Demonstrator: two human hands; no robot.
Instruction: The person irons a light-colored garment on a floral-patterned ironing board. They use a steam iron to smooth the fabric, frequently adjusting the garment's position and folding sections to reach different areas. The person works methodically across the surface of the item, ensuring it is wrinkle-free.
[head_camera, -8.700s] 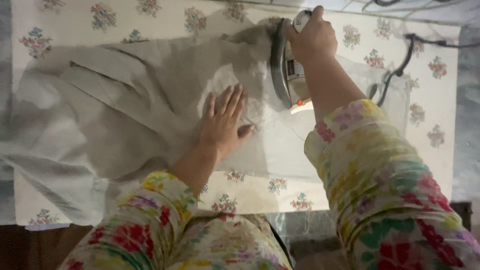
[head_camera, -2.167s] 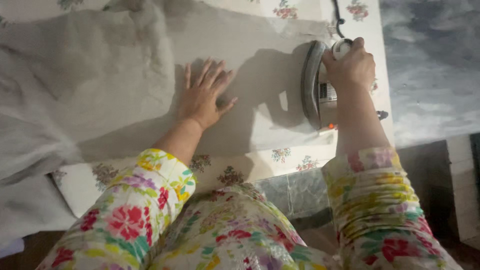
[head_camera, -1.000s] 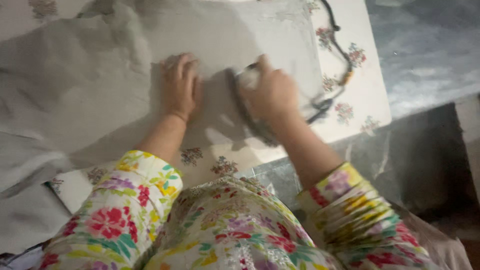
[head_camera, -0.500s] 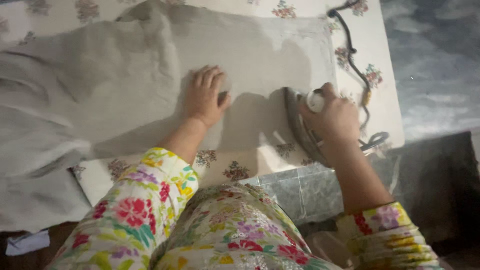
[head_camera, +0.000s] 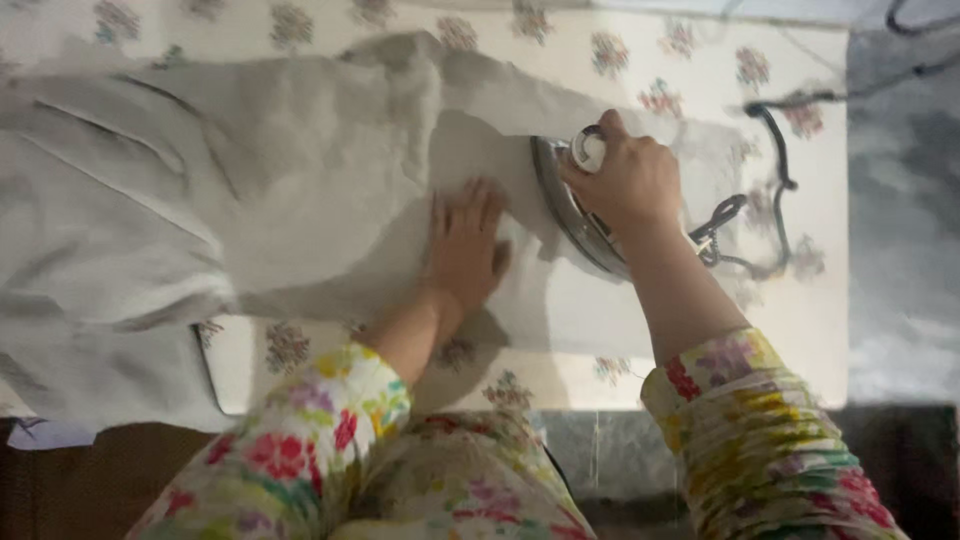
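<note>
A pale grey garment (head_camera: 250, 170) lies spread across a floral-printed ironing sheet (head_camera: 830, 300). My left hand (head_camera: 465, 245) presses flat on the cloth, fingers together, just left of the iron. My right hand (head_camera: 625, 185) grips the handle of an electric iron (head_camera: 560, 205), whose metal soleplate rests on the garment. The iron's body is mostly hidden under my hand. Both my arms wear bright flowered sleeves.
The iron's dark cord (head_camera: 770, 185) loops over the sheet to the right of my right hand. A grey mottled surface (head_camera: 905, 220) lies beyond the sheet's right edge. The garment's bunched part hangs over the near left edge (head_camera: 100, 370). Dark floor shows below.
The iron has gone from the sheet's near edge up onto the garment, close beside my left hand. My left hand stays flat on the cloth. The view has shifted left.
</note>
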